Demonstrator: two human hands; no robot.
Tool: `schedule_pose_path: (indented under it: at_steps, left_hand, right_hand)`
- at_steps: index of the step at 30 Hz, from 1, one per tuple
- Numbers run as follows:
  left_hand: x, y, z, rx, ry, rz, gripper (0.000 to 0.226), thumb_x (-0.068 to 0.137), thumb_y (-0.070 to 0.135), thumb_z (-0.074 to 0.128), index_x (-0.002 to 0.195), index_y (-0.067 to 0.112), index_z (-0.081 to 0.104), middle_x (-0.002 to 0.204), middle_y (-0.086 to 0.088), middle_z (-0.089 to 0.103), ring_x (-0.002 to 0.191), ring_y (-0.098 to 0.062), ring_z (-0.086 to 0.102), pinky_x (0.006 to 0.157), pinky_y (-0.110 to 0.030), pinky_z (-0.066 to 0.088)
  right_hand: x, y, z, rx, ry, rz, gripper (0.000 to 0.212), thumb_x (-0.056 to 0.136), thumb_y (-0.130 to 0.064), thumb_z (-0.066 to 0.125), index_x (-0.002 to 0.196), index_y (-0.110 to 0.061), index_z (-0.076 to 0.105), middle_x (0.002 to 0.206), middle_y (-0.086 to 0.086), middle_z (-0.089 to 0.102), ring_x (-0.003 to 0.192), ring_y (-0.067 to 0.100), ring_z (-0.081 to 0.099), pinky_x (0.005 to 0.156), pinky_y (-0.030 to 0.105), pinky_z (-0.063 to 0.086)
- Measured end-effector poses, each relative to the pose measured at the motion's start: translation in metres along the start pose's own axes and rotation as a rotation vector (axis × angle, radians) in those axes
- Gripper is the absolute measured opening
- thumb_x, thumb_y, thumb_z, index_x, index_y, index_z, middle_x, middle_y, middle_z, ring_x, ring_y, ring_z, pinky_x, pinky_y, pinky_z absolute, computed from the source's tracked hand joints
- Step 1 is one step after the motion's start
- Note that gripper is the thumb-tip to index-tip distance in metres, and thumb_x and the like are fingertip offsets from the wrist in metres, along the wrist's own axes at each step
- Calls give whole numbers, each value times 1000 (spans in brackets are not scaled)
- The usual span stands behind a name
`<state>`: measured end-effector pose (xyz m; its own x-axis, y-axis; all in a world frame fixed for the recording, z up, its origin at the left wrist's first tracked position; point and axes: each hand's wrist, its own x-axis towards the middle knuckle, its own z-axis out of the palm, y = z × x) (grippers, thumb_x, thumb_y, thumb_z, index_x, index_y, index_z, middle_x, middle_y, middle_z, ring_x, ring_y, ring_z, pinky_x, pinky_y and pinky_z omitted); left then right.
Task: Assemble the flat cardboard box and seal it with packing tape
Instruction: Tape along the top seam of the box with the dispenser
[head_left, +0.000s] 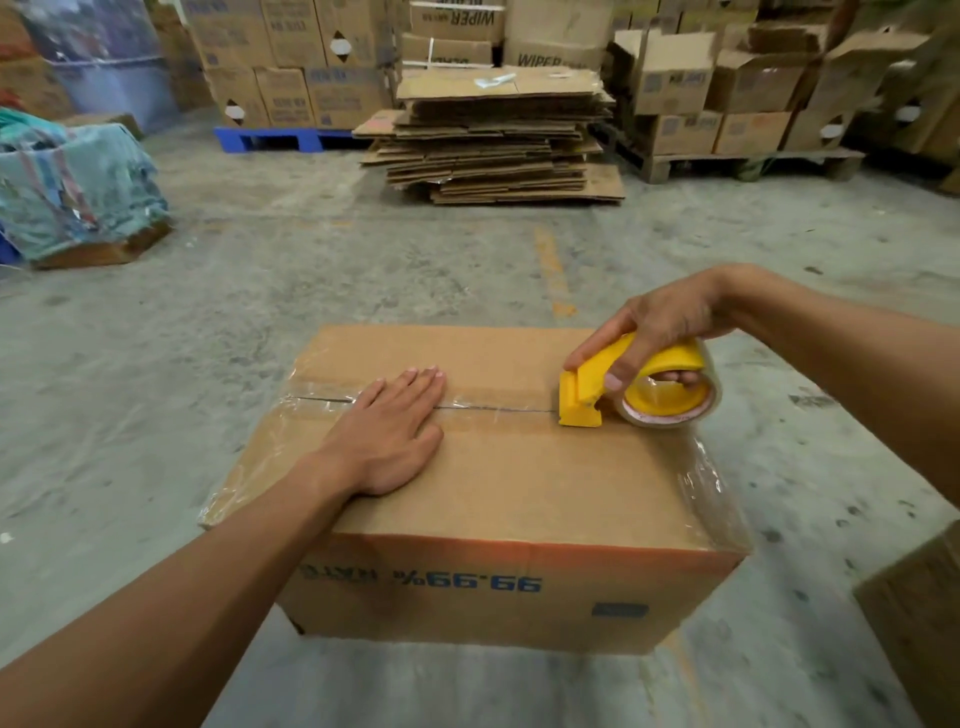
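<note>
Box (498, 488) under flat left hand (387, 431); right hand (660, 332) grips tape dispenser (623, 384) on seam.

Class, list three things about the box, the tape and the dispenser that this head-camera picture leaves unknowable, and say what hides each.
1. The seam under the left hand: the palm covers that part of the cardboard box.
2. The box's underside: it faces the floor.
3. How much tape is left in the yellow tape dispenser: the right hand covers part of the roll.
</note>
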<state>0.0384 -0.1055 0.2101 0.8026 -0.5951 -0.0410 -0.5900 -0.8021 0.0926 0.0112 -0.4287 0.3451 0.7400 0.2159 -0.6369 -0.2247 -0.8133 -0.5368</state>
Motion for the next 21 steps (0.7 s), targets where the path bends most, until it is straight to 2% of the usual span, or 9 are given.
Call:
schedule_pose_path:
  at_steps: [2, 5, 9, 12, 17, 21]
  left_hand:
    - [2, 6, -3, 32, -44, -51, 76, 84, 53, 0, 155, 27, -7, 163, 9, -10, 149, -9, -11, 121, -39, -7]
    - [9, 35, -10, 31, -59, -66, 64, 97, 43, 14, 155, 23, -8, 163, 0, -13, 150, -21, -12, 120, -47, -8]
    - [33, 103, -12, -45, -39, 126, 64, 99, 34, 21, 155, 15, -3, 164, -3, -6, 150, -20, -9, 120, -46, -5]
    - [41, 125, 3, -113, -11, 97, 68, 98, 34, 22, 154, 8, -5, 165, -6, -1, 151, -18, -5, 121, -45, -1]
    - [41, 121, 16, -100, 17, 65, 69, 96, 38, 16, 154, 14, -12, 164, 0, -6, 150, -13, -9, 122, -39, -3]
    - [42, 122, 17, -83, 26, 53, 69, 96, 40, 15, 153, 18, -16, 163, 4, -13, 149, -11, -13, 122, -37, -5]
  right_hand:
    - [1, -5, 4, -78, 30, -11, 52, 78, -21, 80, 124, -39, 65, 72, 5, 69, 41, 15, 55, 39, 22, 48]
    - [-1, -11, 6, -152, 75, -11, 50, 78, -21, 80, 124, -38, 65, 62, -11, 70, 40, 8, 58, 39, 19, 47]
    - [2, -7, 4, -103, 41, -14, 54, 79, -21, 79, 128, -37, 63, 66, 2, 68, 40, 14, 55, 40, 23, 50]
    - [3, -2, 1, -90, 26, -26, 53, 80, -21, 79, 128, -37, 63, 66, 4, 68, 40, 14, 55, 40, 23, 51]
    - [5, 1, 2, -76, -9, -44, 51, 82, -20, 78, 127, -37, 64, 73, 13, 67, 41, 16, 56, 42, 25, 54]
    - [2, 7, -1, -17, -51, -38, 51, 85, -17, 75, 129, -38, 61, 62, 13, 63, 44, 20, 58, 48, 30, 58]
